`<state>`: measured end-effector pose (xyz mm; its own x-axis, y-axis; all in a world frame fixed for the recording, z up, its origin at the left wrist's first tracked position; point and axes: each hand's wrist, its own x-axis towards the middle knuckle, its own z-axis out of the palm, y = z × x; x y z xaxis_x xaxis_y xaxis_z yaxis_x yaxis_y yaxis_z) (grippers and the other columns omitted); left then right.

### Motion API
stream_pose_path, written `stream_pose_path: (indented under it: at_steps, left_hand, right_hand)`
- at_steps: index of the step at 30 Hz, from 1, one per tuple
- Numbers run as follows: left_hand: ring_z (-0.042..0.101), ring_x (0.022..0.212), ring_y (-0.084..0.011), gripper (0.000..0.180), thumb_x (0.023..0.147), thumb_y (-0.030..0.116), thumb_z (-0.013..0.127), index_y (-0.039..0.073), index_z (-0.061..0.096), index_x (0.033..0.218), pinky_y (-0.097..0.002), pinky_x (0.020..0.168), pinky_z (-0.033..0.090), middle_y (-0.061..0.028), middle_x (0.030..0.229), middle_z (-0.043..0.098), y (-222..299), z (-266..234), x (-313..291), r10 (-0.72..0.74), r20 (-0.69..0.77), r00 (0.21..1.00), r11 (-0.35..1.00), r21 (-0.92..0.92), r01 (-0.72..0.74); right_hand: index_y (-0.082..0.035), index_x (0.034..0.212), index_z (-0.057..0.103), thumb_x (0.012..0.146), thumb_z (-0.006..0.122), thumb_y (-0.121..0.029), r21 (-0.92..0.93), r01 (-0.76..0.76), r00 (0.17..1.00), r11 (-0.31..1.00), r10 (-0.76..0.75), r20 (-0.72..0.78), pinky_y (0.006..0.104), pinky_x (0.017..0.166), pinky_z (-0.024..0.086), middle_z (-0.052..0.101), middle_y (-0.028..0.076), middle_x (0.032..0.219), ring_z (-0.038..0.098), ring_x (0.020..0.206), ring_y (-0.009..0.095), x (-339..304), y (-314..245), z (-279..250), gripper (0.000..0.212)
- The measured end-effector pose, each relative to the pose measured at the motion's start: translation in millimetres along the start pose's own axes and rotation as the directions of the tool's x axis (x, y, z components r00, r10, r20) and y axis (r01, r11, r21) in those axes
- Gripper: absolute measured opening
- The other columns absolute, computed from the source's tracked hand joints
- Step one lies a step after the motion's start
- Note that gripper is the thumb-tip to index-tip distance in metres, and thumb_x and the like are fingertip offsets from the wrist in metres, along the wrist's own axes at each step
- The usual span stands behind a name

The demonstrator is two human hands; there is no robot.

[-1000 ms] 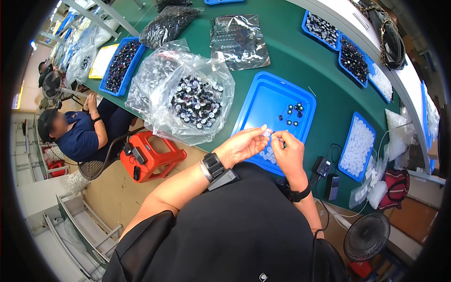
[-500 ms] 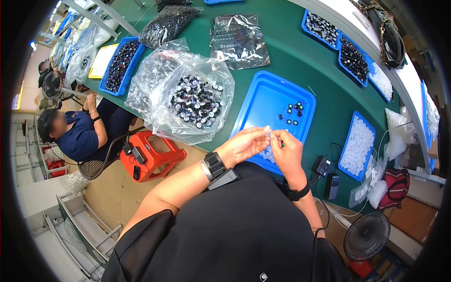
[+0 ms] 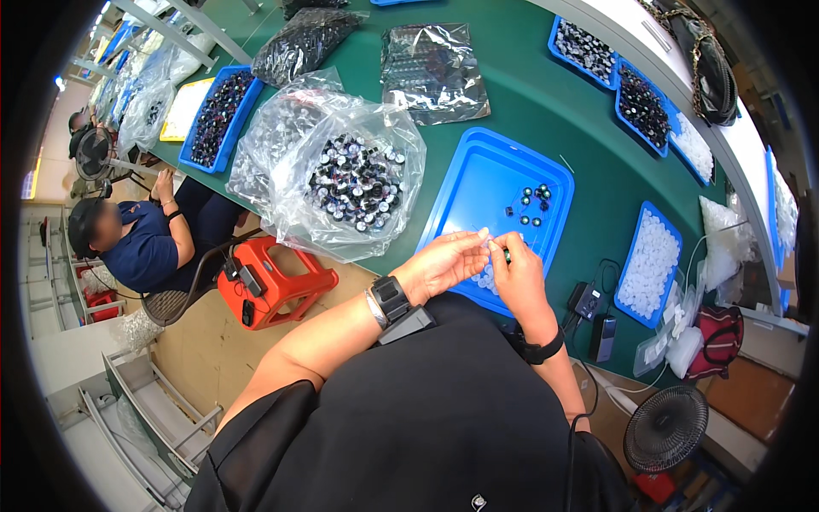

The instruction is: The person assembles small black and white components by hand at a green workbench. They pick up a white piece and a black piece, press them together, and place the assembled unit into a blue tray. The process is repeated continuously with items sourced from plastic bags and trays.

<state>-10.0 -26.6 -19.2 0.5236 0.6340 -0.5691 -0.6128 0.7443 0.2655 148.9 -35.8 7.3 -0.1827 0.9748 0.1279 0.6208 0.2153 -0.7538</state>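
Over the near side of a blue tray (image 3: 456,166), my two hands meet fingertip to fingertip. My left hand (image 3: 445,266) is closed in a pinch, on something too small to make out. My right hand (image 3: 519,277) is closed too, with a small dark round piece (image 3: 508,254) showing among its fingers. Several dark round pieces with a greenish shine (image 3: 536,205) lie in the tray's right part. Small whitish translucent pieces (image 3: 485,280) lie at its near end, partly hidden under my hands.
Left of the tray sits an open clear bag of black-and-clear round pieces (image 3: 354,183). A blue tray of white pieces (image 3: 648,266) is at the right, beside a black adapter (image 3: 585,300). A seated co-worker (image 3: 141,239) and a red stool (image 3: 275,286) are at the left.
My right hand's fingers have shifted slightly, and the dark round piece among them shows more plainly. My left hand stays almost still.
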Motion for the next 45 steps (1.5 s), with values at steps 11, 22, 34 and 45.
stream_pose_path:
  at_steps: [11,22,34,45]
  left_hand:
    - [0.062,0.074,-0.0118,0.017,0.093,0.019,0.055,0.002,0.057,0.097,-0.0211,0.064,0.054,-0.0053,0.086,0.062,0.0,-5.3,1.9,-0.031,0.023,0.999,0.996,-0.081,0.032]
    - [0.062,0.072,-0.0118,0.017,0.092,0.02,0.057,0.003,0.059,0.095,-0.0214,0.066,0.054,-0.0051,0.085,0.063,-2.3,-5.2,2.6,-0.031,0.036,0.999,0.998,-0.055,0.033]
    - [0.062,0.078,-0.0105,0.017,0.089,0.016,0.062,0.004,0.058,0.1,-0.0228,0.073,0.054,-0.0041,0.088,0.062,-1.2,3.1,-1.4,0.103,-0.045,0.994,0.985,0.14,-0.096]
    - [0.062,0.076,-0.0116,0.021,0.087,0.014,0.065,0.001,0.057,0.101,-0.0231,0.068,0.052,-0.0096,0.091,0.064,-2.1,5.8,0.8,0.214,-0.04,0.976,0.844,0.511,-0.164]
  right_hand:
    - [0.001,0.082,0.058,0.084,0.063,-0.006,0.351,-0.29,0.957,0.89,0.268,0.109,0.0248,0.045,0.037,0.057,0.004,0.065,0.048,0.051,0.006,-0.5,3.6,-3.4,0.008]
    - [0.001,0.08,0.06,0.083,0.062,-0.004,0.296,-0.329,0.944,0.897,0.307,0.12,0.02,0.046,0.032,0.055,-0.004,0.064,0.041,0.055,0.0,2.8,-2.4,-4.3,0.007]
    - [0.004,0.087,0.06,0.087,0.059,-0.003,0.45,-0.432,0.901,0.781,0.361,0.238,0.0256,0.059,0.052,0.061,0.007,0.081,0.061,0.065,0.012,4.4,8.5,0.2,0.007]
    - [0.003,0.102,0.052,0.089,0.054,0.001,0.426,-0.279,0.96,0.861,0.234,0.156,0.0257,0.066,0.052,0.064,0.01,0.083,0.065,0.076,0.015,2.4,11.2,2.4,0.013]
